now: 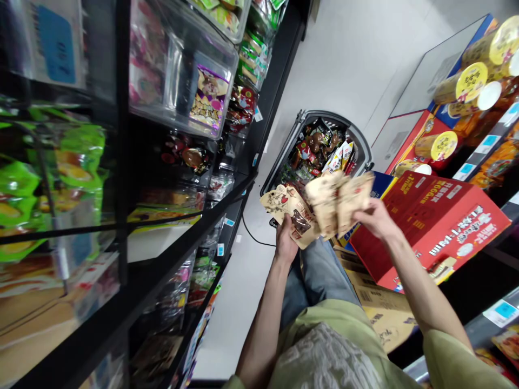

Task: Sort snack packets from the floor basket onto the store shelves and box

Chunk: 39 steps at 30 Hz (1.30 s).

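Observation:
My left hand (287,240) is closed on a beige snack packet (302,216) with a dark picture on its front, thumb on the near edge. My right hand (376,217) pinches the edge of another beige packet (353,202), blurred by motion. Between them a similar beige packet (322,200) overlaps the others; which hand grips it I cannot tell. Just beyond the packets, a dark shopping basket (367,141) stands on the floor. Inside it lie many small wrapped snacks (314,143), partly hidden by the packets.
On the left rise black shelves (279,89) with clear bins (178,70) of packaged snacks. To the right are a red carton (425,227), yellow-lidded cups (472,81) and shelf price tags (500,312). Pale floor (340,54) runs between the two sides.

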{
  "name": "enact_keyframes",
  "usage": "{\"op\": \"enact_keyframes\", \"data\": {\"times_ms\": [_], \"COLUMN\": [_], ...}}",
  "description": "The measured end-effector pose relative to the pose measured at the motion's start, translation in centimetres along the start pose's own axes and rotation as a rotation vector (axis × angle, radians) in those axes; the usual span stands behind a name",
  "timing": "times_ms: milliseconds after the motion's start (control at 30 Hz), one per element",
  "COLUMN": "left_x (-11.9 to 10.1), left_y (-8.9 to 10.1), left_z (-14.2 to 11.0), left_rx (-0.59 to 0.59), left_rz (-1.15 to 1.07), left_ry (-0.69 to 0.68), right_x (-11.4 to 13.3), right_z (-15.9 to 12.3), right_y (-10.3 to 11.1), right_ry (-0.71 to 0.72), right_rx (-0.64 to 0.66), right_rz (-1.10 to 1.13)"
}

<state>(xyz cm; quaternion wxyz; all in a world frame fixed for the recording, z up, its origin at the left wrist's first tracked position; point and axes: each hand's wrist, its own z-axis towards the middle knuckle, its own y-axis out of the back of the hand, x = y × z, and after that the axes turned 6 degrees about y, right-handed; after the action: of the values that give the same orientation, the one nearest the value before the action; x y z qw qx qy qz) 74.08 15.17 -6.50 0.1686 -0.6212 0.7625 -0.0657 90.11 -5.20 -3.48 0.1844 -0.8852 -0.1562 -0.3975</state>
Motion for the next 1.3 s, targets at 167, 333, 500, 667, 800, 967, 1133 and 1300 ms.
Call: {"op": "enact_keyframes", "data": {"times_ms": [167, 333, 500, 667, 800, 967, 1133, 1300], "left_x": [-0.5, -0.2, 0.0, 0.5, 1.0, 1.0, 0.7, 0.3], "left_y": [1.0, 1.4, 0.7, -0.3, -0.4, 0.3, 1.3, 1.7], "left_z": [0.2, 0.3, -0.1, -0.3, -0.1, 0.5, 0.5, 0.6], "left_rx": [-0.019, -0.041, 0.008, 0.162, 0.170, 0.016, -0.054, -0.082], "left_rz": [0.005, 0.002, 0.041, 0.080, 0.205, 0.280, 0.186, 0.159], "left_ry": [-0.010, 0.004, 0.005, 0.006, -0.055, -0.084, -0.053, -0.050], "right_x": [3.8, 5.4, 4.0, -0.2, -2.3, -2.1, -0.1, 0.1], "right_z": [-0.5, -0.4, 0.2, 0.8, 1.2, 1.4, 1.2, 0.9], "right_y": [3.6, 5.2, 6.5, 0.3, -4.2, -3.4, -0.3, -0.1], "right_ry": [0.143, 0.214, 0.316, -0.004, -0.125, -0.030, -0.030, -0.073], "right_rx": [-0.222, -0.275, -0.307, -0.046, 0.244, 0.266, -0.084, -0.122], "right_rz": [0.011, -0.018, 0.147, 0.008, -0.205, -0.327, -0.082, -0.005]}}
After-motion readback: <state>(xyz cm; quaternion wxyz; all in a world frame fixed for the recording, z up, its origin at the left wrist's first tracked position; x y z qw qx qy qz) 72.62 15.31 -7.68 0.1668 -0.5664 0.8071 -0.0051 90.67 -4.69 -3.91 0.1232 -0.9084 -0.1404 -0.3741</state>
